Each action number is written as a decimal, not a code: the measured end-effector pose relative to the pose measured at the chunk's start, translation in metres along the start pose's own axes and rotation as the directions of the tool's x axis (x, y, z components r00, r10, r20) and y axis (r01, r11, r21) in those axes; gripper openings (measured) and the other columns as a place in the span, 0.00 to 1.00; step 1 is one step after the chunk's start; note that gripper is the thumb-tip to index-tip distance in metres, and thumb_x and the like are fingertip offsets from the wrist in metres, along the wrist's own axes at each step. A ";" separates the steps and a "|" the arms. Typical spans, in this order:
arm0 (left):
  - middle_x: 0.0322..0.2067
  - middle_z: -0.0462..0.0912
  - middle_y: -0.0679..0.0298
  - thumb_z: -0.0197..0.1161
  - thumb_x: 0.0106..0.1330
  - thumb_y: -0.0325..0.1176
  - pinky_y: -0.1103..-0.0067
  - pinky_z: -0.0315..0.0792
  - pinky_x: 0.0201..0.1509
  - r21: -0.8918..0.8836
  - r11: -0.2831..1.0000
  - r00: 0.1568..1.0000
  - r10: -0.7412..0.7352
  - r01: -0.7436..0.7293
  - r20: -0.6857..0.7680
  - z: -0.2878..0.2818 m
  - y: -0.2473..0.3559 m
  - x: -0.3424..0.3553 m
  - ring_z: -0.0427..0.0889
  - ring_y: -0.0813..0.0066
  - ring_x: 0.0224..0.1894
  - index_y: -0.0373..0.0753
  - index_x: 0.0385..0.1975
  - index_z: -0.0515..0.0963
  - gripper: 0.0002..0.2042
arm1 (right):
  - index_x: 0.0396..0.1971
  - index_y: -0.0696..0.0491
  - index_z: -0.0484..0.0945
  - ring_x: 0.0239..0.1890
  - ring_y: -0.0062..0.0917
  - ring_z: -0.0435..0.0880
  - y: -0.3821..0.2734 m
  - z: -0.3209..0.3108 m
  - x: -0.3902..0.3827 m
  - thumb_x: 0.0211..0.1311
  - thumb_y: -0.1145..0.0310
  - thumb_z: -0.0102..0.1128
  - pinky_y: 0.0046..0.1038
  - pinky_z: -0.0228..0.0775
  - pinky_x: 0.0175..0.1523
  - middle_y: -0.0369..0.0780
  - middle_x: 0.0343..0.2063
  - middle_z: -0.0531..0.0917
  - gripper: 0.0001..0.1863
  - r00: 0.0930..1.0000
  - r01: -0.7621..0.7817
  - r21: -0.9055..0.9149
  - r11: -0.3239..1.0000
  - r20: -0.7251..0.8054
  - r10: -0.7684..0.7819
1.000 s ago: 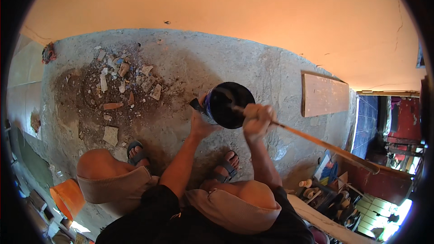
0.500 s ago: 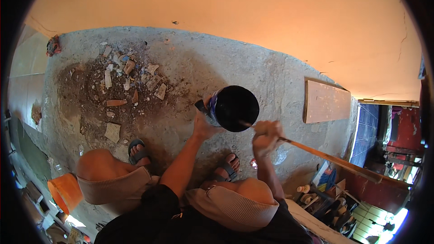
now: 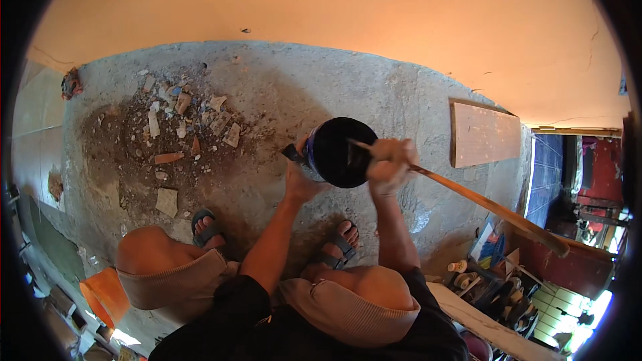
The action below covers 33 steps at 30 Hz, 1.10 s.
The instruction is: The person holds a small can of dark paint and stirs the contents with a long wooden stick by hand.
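A dark-interior bucket (image 3: 344,134) with a bluish outer side is tilted so its round mouth faces me. My left hand (image 3: 302,182) is closed on its left side, the fingers partly hidden behind it. A short black piece (image 3: 293,154) sticks out by that hand; I cannot tell what it is. My right hand (image 3: 391,166) is closed around a long wooden stick (image 3: 468,200), whose thick end points out to the lower right. Its pale thin tip reaches past my fist into the bucket mouth. What lies deep in the bucket is too dark to see.
A heap of broken rubble (image 3: 180,113) lies on the concrete floor at left. An orange bucket (image 3: 105,296) is at lower left. A flat board (image 3: 485,135) leans by the orange wall (image 3: 334,7) at right. Shoes and clutter (image 3: 501,287) fill the lower right.
My right hand has moved up and slightly left, carrying the stick's tip further over the bucket mouth. The bucket sits slightly higher and further left in view.
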<state>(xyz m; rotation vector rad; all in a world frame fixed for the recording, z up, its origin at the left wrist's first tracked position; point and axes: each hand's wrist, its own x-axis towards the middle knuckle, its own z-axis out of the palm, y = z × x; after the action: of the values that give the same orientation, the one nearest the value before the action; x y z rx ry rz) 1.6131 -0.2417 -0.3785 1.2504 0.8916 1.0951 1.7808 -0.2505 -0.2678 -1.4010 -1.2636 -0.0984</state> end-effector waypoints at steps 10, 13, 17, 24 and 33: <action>0.59 0.73 0.59 0.86 0.26 0.26 0.69 0.67 0.67 0.135 0.990 0.999 -0.045 0.046 -0.014 -0.007 0.004 0.000 0.72 0.64 0.63 0.41 0.67 0.59 0.58 | 0.19 0.49 0.56 0.15 0.18 0.60 -0.051 0.010 0.019 0.72 0.71 0.42 0.27 0.50 0.19 0.34 0.13 0.63 0.18 0.971 0.236 -0.300 0.924 0.047 -0.233; 0.59 0.73 0.59 0.86 0.26 0.26 0.69 0.67 0.67 0.124 0.992 1.000 0.004 -0.004 -0.004 -0.005 0.000 0.003 0.72 0.65 0.62 0.40 0.67 0.59 0.58 | 0.19 0.49 0.56 0.15 0.17 0.58 -0.043 -0.028 -0.016 0.74 0.69 0.42 0.27 0.52 0.20 0.33 0.12 0.62 0.19 0.949 -0.283 0.579 0.765 0.053 0.310; 0.59 0.73 0.59 0.86 0.26 0.25 0.69 0.67 0.67 -0.113 0.994 1.000 0.011 -0.008 0.027 -0.013 -0.015 0.003 0.73 0.65 0.62 0.40 0.67 0.59 0.58 | 0.21 0.50 0.56 0.14 0.17 0.56 -0.072 0.038 -0.015 0.74 0.69 0.43 0.25 0.52 0.21 0.32 0.13 0.58 0.18 0.927 -0.366 0.515 0.775 0.132 0.350; 0.59 0.73 0.59 0.84 0.26 0.24 0.69 0.69 0.66 0.023 1.000 1.000 -0.004 0.004 0.004 -0.005 0.003 0.006 0.73 0.64 0.61 0.41 0.66 0.60 0.57 | 0.20 0.47 0.57 0.15 0.16 0.56 -0.056 0.003 -0.038 0.71 0.72 0.47 0.25 0.51 0.20 0.31 0.13 0.59 0.17 0.938 -0.316 0.572 0.757 0.067 0.340; 0.59 0.73 0.59 0.85 0.28 0.25 0.69 0.69 0.65 0.093 0.996 1.000 0.007 -0.005 -0.026 0.002 0.024 0.005 0.74 0.65 0.61 0.41 0.66 0.60 0.56 | 0.17 0.52 0.68 0.16 0.19 0.68 -0.031 -0.011 -0.051 0.74 0.63 0.44 0.23 0.66 0.25 0.38 0.15 0.74 0.21 0.950 -0.292 0.308 0.906 -0.014 0.311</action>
<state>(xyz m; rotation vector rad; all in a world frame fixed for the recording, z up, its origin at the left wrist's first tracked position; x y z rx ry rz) 1.6127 -0.2381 -0.3546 1.3186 0.9685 1.0875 1.7443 -0.2977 -0.2790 -1.2965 -0.9497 0.2536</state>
